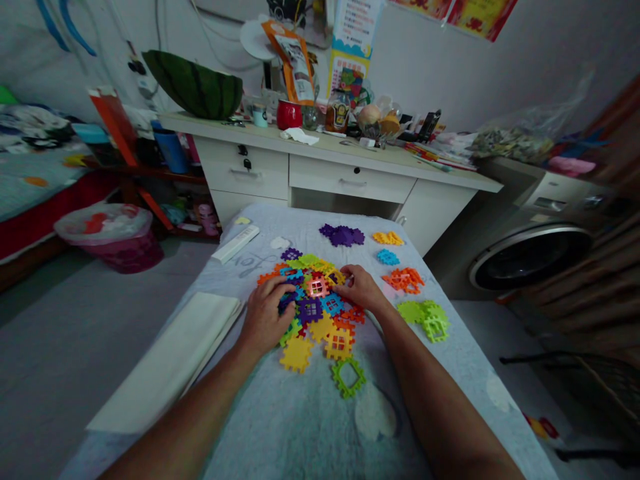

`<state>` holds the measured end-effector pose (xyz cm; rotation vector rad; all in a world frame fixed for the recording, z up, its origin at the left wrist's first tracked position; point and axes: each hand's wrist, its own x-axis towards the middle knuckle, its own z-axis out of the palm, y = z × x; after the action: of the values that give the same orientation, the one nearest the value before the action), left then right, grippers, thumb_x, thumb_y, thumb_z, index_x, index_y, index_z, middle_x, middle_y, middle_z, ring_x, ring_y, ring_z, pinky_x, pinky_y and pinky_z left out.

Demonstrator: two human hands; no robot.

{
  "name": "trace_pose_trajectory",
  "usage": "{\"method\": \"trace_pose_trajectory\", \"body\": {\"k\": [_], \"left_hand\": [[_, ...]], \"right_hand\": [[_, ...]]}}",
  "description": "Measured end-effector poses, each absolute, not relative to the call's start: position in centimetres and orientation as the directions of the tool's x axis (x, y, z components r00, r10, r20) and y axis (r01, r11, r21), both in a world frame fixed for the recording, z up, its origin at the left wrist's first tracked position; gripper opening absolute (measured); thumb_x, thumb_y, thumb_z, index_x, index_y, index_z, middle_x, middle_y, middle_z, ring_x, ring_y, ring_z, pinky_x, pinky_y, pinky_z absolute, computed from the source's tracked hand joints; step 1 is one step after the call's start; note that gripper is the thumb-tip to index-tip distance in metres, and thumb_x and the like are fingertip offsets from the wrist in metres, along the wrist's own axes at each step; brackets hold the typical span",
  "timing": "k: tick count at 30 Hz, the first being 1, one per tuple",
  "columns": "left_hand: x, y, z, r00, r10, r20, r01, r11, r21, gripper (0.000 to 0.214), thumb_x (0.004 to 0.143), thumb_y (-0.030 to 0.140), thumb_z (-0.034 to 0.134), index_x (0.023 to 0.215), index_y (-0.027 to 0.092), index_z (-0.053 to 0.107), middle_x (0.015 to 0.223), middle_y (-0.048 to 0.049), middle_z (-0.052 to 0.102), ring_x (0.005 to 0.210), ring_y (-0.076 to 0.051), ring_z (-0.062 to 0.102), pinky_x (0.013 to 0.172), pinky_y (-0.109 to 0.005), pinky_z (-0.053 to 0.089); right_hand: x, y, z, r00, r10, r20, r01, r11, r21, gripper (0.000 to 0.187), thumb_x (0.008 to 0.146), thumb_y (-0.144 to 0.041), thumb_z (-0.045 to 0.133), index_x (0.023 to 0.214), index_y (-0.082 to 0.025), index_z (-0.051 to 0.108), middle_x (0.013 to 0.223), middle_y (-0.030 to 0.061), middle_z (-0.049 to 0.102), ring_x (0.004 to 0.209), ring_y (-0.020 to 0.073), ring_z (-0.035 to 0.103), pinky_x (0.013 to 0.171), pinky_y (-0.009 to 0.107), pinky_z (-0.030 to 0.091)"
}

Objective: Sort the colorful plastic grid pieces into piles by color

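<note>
A mixed heap of toothed plastic building tiles (311, 311) in several colours lies in the middle of the cloth-covered table. My left hand (267, 313) rests on the heap's left side, its fingers spread over blue and purple tiles. At the right edge, my right hand (363, 288) has its thumb and fingers curled together beside a yellow tile (333, 273); what sits between them is hidden. Sorted by colour along the far and right sides are purple tiles (343, 235), yellow tiles (387, 238), blue tiles (387, 257), orange tiles (404, 281) and green tiles (425, 318).
A folded white cloth (167, 360) lies along the table's left edge, with a long white box (236, 244) beyond it. Behind stands a cluttered desk (345, 157) bearing a cut watermelon (195, 87). A washing machine (530, 227) is at right, a pink bin (113, 240) at left.
</note>
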<state>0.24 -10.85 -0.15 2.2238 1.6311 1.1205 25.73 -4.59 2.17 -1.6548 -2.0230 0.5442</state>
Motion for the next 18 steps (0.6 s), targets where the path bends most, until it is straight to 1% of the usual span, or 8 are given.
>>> {"method": "trace_pose_trajectory", "body": {"k": [6, 12, 16, 18], "left_hand": [[0.2, -10.8, -0.4, 0.128, 0.870, 0.477, 0.752, -0.399, 0.525, 0.026, 0.084, 0.028, 0.053, 0.106, 0.021, 0.065, 0.125, -0.0084, 0.059, 0.117, -0.027, 0.055, 0.101, -0.047, 0.043], [0.1, -10.7, -0.4, 0.125, 0.877, 0.464, 0.752, -0.388, 0.532, 0.026, 0.085, 0.029, 0.052, 0.106, 0.023, 0.064, 0.126, -0.0077, 0.058, 0.117, -0.027, 0.055, 0.102, -0.046, 0.043], [0.1, -10.8, -0.2, 0.123, 0.884, 0.450, 0.752, -0.379, 0.539, 0.026, 0.085, 0.031, 0.052, 0.107, 0.022, 0.064, 0.127, -0.0083, 0.058, 0.119, -0.028, 0.054, 0.102, -0.048, 0.043], [0.1, -10.8, -0.2, 0.121, 0.886, 0.447, 0.752, -0.376, 0.541, 0.026, 0.085, 0.031, 0.051, 0.106, 0.022, 0.065, 0.127, -0.0086, 0.057, 0.119, -0.028, 0.054, 0.102, -0.048, 0.043]], "right_hand": [[25.7, -4.4, 3.1, -0.140, 0.981, 0.134, 0.850, 0.188, -0.492, 0.042, 0.073, -0.029, 0.075, 0.111, -0.015, 0.064, 0.104, 0.0088, 0.060, 0.083, 0.0164, 0.058, 0.078, 0.029, 0.048], [28.1, -1.8, 5.1, -0.087, 0.965, 0.246, 0.881, 0.190, -0.433, 0.041, 0.075, -0.035, 0.075, 0.110, -0.015, 0.064, 0.102, 0.0086, 0.061, 0.082, 0.0171, 0.059, 0.079, 0.031, 0.048], [31.1, 1.7, 6.3, 0.002, 0.958, 0.286, 0.910, 0.117, -0.397, 0.041, 0.075, -0.034, 0.074, 0.110, -0.015, 0.064, 0.093, 0.0061, 0.063, 0.081, 0.0176, 0.059, 0.079, 0.031, 0.048], [32.9, 3.7, 6.7, 0.063, 0.950, 0.307, 0.926, 0.059, -0.373, 0.033, 0.075, -0.030, 0.074, 0.103, -0.015, 0.066, 0.094, 0.0065, 0.063, 0.083, 0.0176, 0.059, 0.080, 0.031, 0.047]]}}
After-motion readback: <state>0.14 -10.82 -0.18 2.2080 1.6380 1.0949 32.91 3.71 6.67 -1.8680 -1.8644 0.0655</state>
